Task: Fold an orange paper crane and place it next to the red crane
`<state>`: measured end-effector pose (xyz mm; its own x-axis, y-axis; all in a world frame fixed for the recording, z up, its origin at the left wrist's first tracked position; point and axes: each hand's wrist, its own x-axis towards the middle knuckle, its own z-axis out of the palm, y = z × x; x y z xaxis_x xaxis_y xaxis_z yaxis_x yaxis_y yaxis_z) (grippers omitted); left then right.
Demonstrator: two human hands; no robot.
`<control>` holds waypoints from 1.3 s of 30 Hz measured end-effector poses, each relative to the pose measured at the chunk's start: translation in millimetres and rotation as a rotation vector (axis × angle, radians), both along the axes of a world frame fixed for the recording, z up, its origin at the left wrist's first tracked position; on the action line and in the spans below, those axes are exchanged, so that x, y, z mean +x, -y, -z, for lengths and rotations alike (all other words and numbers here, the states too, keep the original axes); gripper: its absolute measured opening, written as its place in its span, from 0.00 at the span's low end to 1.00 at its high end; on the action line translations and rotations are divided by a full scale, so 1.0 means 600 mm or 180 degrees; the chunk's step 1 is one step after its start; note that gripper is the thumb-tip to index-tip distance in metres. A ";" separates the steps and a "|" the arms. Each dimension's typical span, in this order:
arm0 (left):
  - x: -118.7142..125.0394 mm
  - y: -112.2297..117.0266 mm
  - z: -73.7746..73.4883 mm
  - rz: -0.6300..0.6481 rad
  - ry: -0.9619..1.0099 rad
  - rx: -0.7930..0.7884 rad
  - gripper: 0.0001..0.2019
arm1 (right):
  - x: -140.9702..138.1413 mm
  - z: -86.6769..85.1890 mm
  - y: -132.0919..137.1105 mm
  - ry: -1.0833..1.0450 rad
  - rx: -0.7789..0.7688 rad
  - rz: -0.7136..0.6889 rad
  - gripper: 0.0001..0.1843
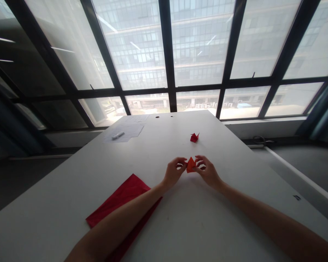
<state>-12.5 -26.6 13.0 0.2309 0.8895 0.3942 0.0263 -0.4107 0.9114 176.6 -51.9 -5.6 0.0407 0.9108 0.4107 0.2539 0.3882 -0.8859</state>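
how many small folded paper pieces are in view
2. The orange one is held between the left grip and right grip; the red one is on the table beyond them. Any under the arms would be hidden.

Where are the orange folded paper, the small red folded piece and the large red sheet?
Orange folded paper (191,165): head view, middle of its front face.
Small red folded piece (194,138): head view, middle of its body.
Large red sheet (122,196): head view, its uncovered upper part.
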 end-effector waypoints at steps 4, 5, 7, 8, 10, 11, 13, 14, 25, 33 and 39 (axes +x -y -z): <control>-0.002 -0.004 0.000 -0.0295 -0.0144 0.0063 0.08 | 0.004 -0.008 0.005 0.0124 0.0514 0.0395 0.16; -0.002 -0.005 0.000 -0.0310 -0.0160 0.0073 0.07 | 0.004 -0.010 0.006 0.0206 0.0617 0.0401 0.14; -0.003 -0.006 0.001 -0.0311 -0.0199 0.0112 0.06 | 0.005 -0.014 0.009 0.0380 0.0727 0.0287 0.09; -0.002 -0.006 0.001 -0.0313 -0.0221 0.0148 0.05 | 0.004 -0.015 0.009 0.0450 0.0744 0.0203 0.08; -0.002 -0.006 0.002 -0.0323 -0.0280 0.0232 0.04 | 0.002 -0.015 0.010 0.0543 0.0732 0.0076 0.05; -0.002 -0.006 0.002 -0.0333 -0.0311 0.0269 0.04 | 0.001 -0.015 0.009 0.0565 0.0715 0.0057 0.04; -0.001 -0.005 0.003 -0.0377 -0.0359 0.0340 0.03 | 0.000 -0.012 0.008 0.0571 0.0674 0.0091 0.03; -0.001 -0.004 0.003 -0.0401 -0.0378 0.0370 0.03 | 0.000 -0.011 0.007 0.0569 0.0651 0.0114 0.03; 0.000 0.000 0.000 -0.0368 -0.0533 0.0484 0.03 | 0.000 -0.015 0.008 0.0684 0.0588 -0.0014 0.07; 0.001 0.005 -0.004 -0.0014 -0.0675 0.0472 0.03 | 0.002 -0.010 0.003 0.0757 0.0622 0.0123 0.08; 0.001 0.000 0.001 0.0039 -0.0555 0.0330 0.07 | 0.003 -0.008 0.003 0.0873 0.0613 0.0091 0.03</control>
